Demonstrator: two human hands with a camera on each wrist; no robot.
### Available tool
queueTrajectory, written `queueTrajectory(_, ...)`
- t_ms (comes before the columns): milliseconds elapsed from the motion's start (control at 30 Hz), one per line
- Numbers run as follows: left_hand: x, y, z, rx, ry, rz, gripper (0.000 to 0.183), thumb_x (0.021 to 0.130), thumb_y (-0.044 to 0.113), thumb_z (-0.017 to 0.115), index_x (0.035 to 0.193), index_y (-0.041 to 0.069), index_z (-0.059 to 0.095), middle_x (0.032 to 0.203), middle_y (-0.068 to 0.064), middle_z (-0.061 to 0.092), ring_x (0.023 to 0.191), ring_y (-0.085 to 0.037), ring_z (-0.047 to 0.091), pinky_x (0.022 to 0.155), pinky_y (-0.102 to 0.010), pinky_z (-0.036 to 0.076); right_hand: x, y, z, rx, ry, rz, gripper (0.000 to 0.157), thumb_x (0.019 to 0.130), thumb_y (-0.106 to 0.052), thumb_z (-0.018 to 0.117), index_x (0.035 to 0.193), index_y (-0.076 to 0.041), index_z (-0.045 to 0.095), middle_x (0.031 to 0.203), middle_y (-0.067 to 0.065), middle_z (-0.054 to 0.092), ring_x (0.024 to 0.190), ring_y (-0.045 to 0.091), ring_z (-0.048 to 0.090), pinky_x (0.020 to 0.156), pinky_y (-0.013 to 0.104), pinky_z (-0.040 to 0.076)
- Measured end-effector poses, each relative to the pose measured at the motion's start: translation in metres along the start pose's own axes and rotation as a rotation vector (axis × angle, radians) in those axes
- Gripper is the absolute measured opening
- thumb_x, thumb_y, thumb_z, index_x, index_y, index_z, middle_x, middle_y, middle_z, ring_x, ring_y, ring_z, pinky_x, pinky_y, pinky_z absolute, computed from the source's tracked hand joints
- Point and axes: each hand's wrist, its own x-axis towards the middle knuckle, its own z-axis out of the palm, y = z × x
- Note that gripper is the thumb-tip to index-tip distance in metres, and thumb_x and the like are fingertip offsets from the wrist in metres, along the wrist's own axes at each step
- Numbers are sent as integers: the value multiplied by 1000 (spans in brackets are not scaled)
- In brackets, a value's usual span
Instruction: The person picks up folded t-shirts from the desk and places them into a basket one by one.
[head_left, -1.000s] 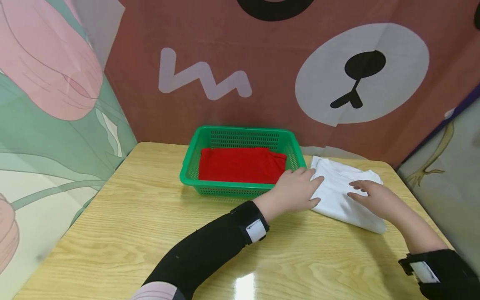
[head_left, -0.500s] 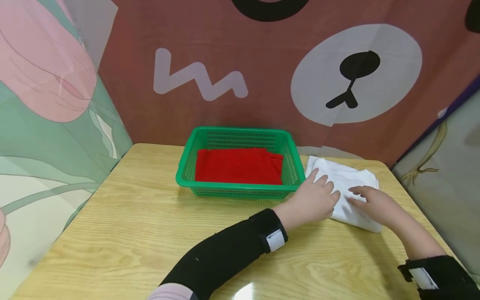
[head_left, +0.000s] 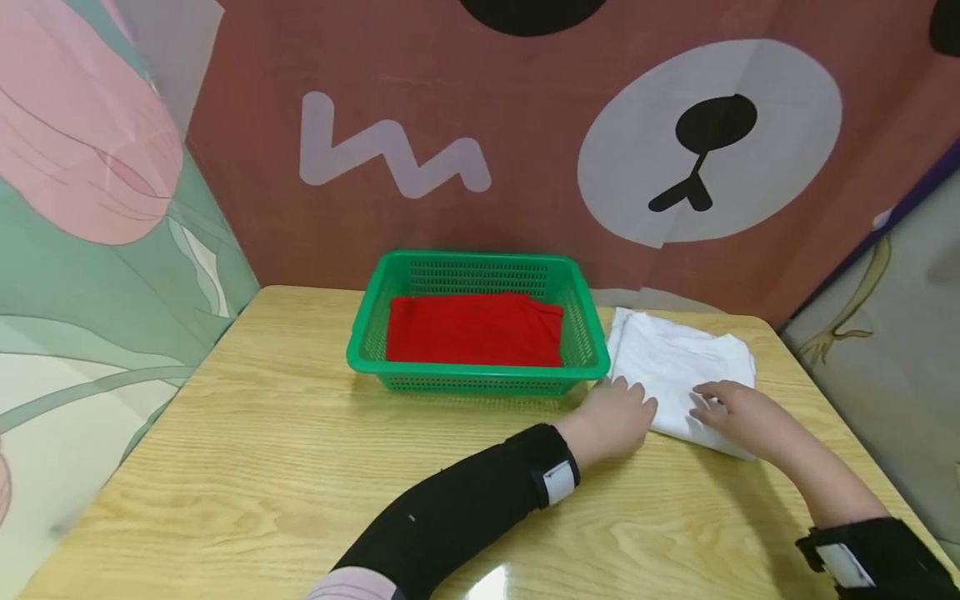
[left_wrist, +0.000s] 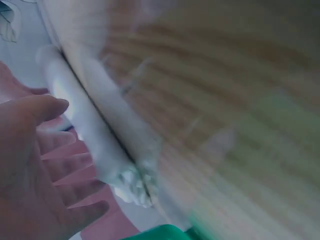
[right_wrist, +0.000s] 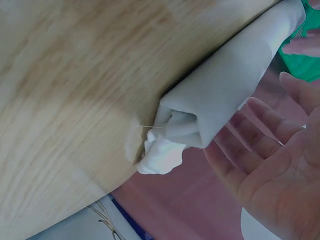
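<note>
A folded white cloth (head_left: 667, 354) lies flat on the table to the right of a green basket. At its front left edge is my left hand (head_left: 613, 419), fingers pointing away from me. The left wrist view shows that hand (left_wrist: 35, 160) palm on, fingers apart, beside the white cloth (left_wrist: 92, 112). My right hand (head_left: 738, 414) is over the cloth's right front part, thumb and fingers apart. In the right wrist view this hand (right_wrist: 272, 160) has loosely straight fingers along the folded cloth's edge (right_wrist: 225, 80). Neither hand grips anything.
The green plastic basket (head_left: 480, 372) stands at the back middle of the table, close to the white cloth. A folded red cloth (head_left: 472, 329) lies inside it. Behind the wooden table (head_left: 247, 467) hangs a brown printed curtain (head_left: 540, 183).
My left hand has moved from the basket's right front corner rightward over the cloth, then down and slightly back to its front left edge. The right hand has barely moved.
</note>
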Motion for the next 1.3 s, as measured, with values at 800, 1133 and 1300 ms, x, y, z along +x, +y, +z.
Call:
queueTrajectory(800, -9, -8, -8, 51, -122, 93, 33, 106, 18, 41, 120, 29, 69, 130, 8, 62, 96, -7, 62, 81, -23, 53, -2, -5, -2, -69, -98, -5, 33, 82, -12, 77, 109, 6, 68, 101, 20, 65, 93, 32, 61, 79, 51, 51)
queueTrajectory(1133, -18, -9, -2, 3, -143, 96, 31, 106, 20, 41, 112, 30, 70, 123, 13, 66, 92, -6, 64, 76, -21, 53, -7, -14, 6, -74, -111, -19, 30, 81, -11, 77, 106, 3, 70, 98, 15, 67, 92, 31, 64, 77, 49, 53)
queueTrajectory(1300, -26, -9, 1, -1, -116, 134, 30, 106, 18, 43, 108, 29, 71, 119, 13, 69, 99, -6, 65, 80, -19, 53, -9, -19, 9, -91, -117, -30, 30, 79, -11, 79, 104, 2, 70, 96, 12, 67, 90, 28, 64, 76, 47, 53)
